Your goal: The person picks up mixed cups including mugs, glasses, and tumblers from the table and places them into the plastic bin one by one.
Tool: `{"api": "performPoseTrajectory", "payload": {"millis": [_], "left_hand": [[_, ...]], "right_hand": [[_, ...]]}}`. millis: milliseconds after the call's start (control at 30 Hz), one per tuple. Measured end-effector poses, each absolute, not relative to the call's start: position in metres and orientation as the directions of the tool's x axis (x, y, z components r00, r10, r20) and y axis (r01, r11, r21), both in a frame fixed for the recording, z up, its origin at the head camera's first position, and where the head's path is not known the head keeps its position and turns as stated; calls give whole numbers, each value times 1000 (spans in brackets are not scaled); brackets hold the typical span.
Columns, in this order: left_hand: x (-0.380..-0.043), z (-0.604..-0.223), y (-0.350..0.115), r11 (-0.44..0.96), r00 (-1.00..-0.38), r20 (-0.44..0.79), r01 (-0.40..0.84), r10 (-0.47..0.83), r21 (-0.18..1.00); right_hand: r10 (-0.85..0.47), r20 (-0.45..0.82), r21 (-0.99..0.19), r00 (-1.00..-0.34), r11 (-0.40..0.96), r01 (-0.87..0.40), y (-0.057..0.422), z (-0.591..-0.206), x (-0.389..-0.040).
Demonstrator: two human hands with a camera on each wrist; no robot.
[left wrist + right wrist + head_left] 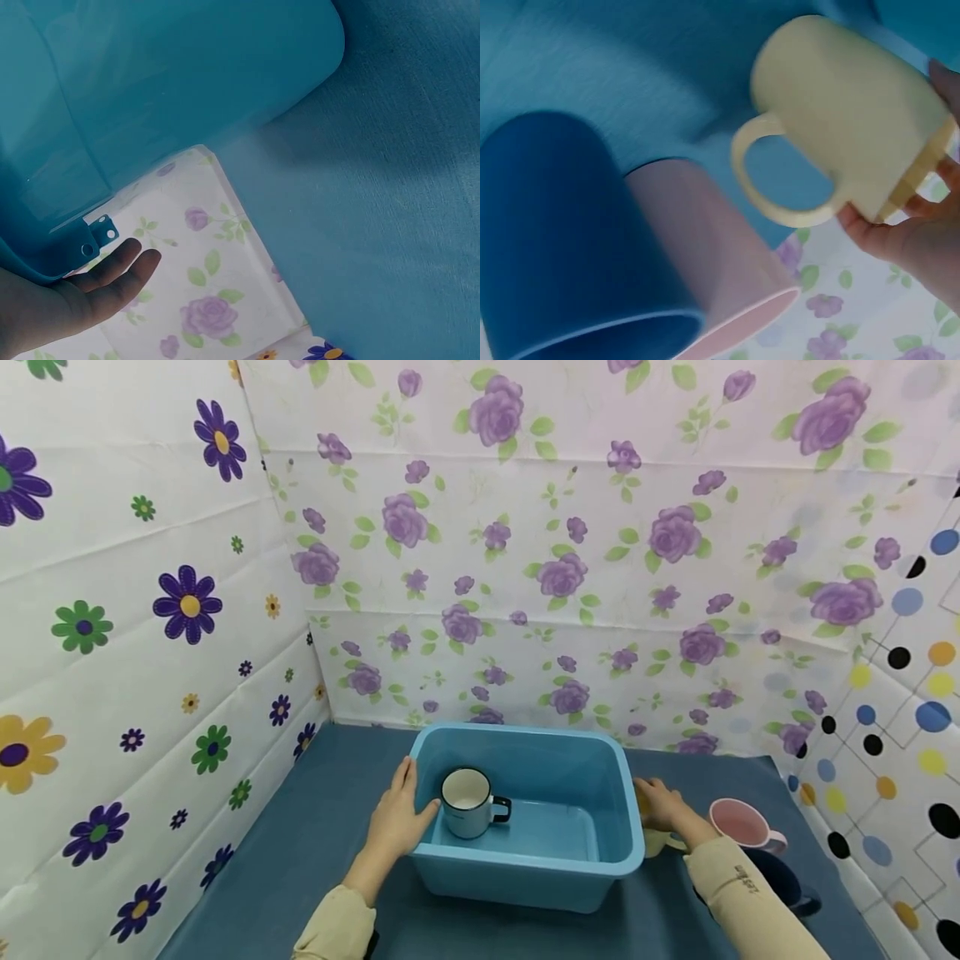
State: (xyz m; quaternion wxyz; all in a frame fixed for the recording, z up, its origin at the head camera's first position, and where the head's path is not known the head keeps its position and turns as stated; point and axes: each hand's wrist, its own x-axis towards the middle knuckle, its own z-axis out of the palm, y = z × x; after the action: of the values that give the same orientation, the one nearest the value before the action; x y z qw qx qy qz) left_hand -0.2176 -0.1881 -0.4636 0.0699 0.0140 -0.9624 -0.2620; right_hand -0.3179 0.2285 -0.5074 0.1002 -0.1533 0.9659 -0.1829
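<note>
A light blue plastic basin stands on the table. Inside it, toward the left, sits an enamel-look mug with a black rim and handle. My left hand rests at the basin's left rim, thumb over the edge and fingers stretched along the outside; two straight fingers show beneath the rim in the left wrist view. By the basin's right side, my right hand grips a pale yellow mug around its rim. The mug's handle points away from that hand.
Right of the yellow mug, a pink mug and a dark blue mug stand close together. The right forearm partly covers the blue one in the head view. Blue cloth covers the table; flower-patterned sheets enclose its back and sides.
</note>
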Motion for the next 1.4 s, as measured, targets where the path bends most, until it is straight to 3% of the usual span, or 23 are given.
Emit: {"api": "performPoseTrajectory", "payload": {"millis": [900, 1400], "left_hand": [[-214, -456, -186, 861, -990, 131, 22, -52, 508], [-216, -460, -186, 858, -989, 138, 21, -58, 513]], "right_hand": [[-284, 89, -347, -955, 890, -297, 233, -528, -306], [-288, 61, -323, -956, 900, -292, 238, -519, -299]]}}
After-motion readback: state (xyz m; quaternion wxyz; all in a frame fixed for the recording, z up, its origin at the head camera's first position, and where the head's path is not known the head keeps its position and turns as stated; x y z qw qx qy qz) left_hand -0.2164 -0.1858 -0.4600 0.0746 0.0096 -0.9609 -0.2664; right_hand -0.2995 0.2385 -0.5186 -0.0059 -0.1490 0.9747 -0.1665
